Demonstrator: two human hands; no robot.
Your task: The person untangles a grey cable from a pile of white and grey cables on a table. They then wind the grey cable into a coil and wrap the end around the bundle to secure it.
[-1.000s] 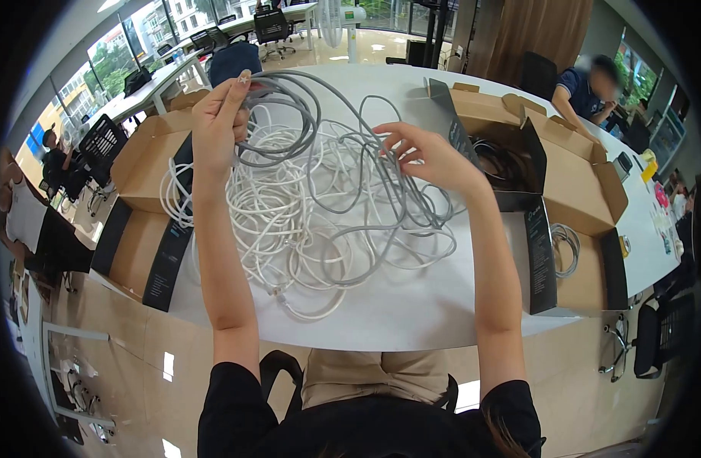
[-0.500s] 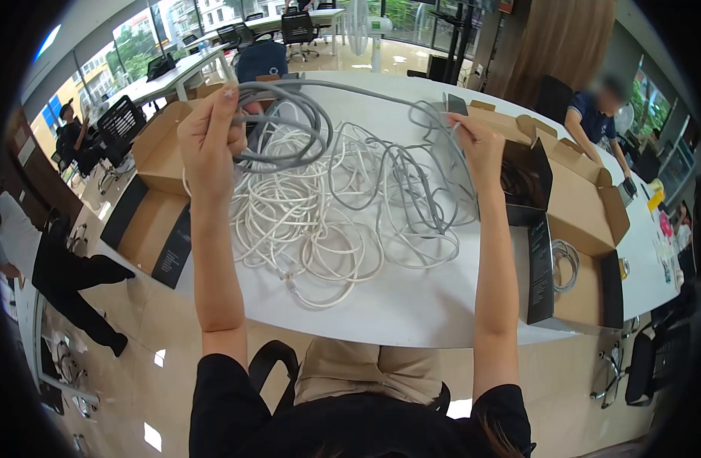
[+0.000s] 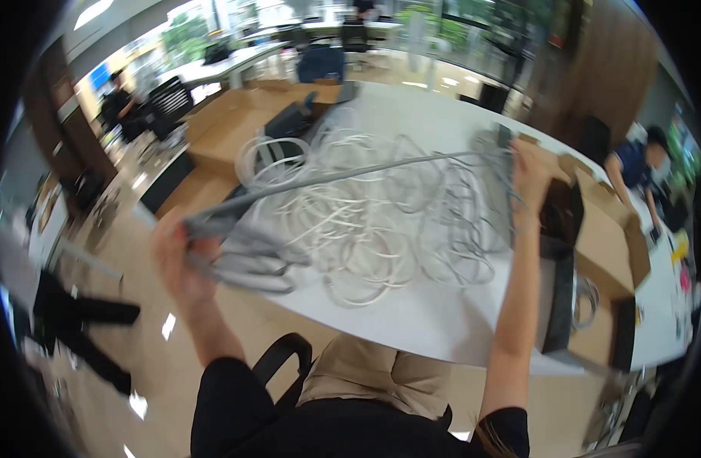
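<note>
My left hand [image 3: 186, 256] is closed round a looped bundle of grey cable [image 3: 251, 263], blurred by motion, near the table's front left edge. From it one grey strand runs taut across to my right hand [image 3: 530, 175], whose fingers are closed on the cable at the right. Below the strand lies a tangled heap of white cable [image 3: 350, 206] on the white table [image 3: 442, 320]. To its right is a loose pile of grey cable [image 3: 465, 221], and a strand hangs down under my right hand.
Open cardboard boxes stand at the left [image 3: 236, 133] and right [image 3: 606, 237]; the right one holds a small grey cable coil [image 3: 584, 301]. A person in a dark blue shirt [image 3: 640, 164] works at the far right. Another person's dark trousers [image 3: 83, 320] show at the left.
My left hand has come down and left with the looped bundle. My right hand has shifted right, drawing the strand straight between them. The whole view has turned slightly.
</note>
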